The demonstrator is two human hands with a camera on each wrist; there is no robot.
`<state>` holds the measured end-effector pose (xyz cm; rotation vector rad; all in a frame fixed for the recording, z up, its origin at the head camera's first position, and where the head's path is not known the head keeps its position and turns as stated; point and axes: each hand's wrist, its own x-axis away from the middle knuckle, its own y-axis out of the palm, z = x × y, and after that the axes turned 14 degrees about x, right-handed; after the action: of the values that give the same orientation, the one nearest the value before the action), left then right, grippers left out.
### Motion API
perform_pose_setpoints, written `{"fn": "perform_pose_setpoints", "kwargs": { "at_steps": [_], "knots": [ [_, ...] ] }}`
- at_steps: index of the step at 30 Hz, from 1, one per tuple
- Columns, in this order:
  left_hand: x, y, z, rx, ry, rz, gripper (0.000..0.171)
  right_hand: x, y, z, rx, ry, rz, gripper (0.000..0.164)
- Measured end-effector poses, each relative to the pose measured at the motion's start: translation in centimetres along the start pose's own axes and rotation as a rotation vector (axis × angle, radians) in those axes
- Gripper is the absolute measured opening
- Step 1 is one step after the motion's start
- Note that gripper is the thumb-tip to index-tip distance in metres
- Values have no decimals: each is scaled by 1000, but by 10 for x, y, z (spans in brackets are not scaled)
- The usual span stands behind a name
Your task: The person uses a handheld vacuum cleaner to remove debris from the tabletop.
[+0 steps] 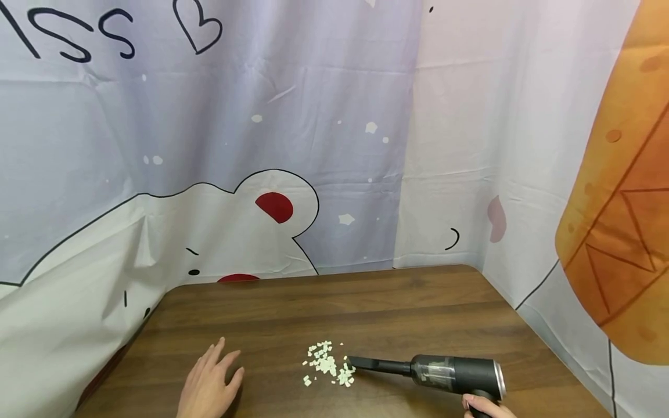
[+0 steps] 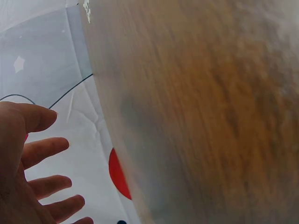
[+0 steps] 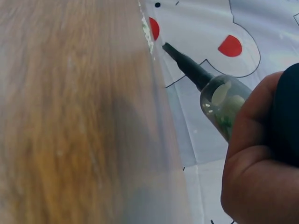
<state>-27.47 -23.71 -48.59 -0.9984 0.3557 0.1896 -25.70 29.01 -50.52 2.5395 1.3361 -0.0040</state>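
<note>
My right hand [image 1: 486,405] grips the handle of a black handheld vacuum cleaner [image 1: 475,374] with a clear dust chamber. Its flat nozzle [image 1: 366,363] points left, the tip right at the edge of a scatter of small white paper bits [image 1: 326,364]. In the right wrist view, pale scraps show inside the clear chamber [image 3: 225,105], and curled fingers [image 3: 254,116] wrap the handle. To the left of the bits, my left hand [image 1: 211,380] is held low over the table with its fingers spread, holding nothing; the left wrist view shows the same spread fingers [image 2: 46,151].
The brown wood-grain table [image 1: 272,313] has rounded far corners. Behind it and at both sides hangs a printed fabric curtain [image 1: 340,145] with bear drawings, close against the table's far edge. A few stray bits [image 1: 307,381] lie apart from the main scatter.
</note>
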Motion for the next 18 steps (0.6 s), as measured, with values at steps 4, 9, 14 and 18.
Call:
{"fn": "perform_pose_setpoints", "kwargs": {
  "at_steps": [4,9,14,18],
  "knots": [
    [2,0,-1,3,-15,-12,35,3,-4,4,-50,23,-6,17],
    [3,0,-2,1,-12,-3,35,6,-8,7,-181,21,-24,17],
    [3,3,-2,-4,-13,-14,34,9,-7,3,-84,89,61,17],
    [3,3,-2,4,-25,-29,34,12,-10,0,-23,78,0,20]
  ]
}}
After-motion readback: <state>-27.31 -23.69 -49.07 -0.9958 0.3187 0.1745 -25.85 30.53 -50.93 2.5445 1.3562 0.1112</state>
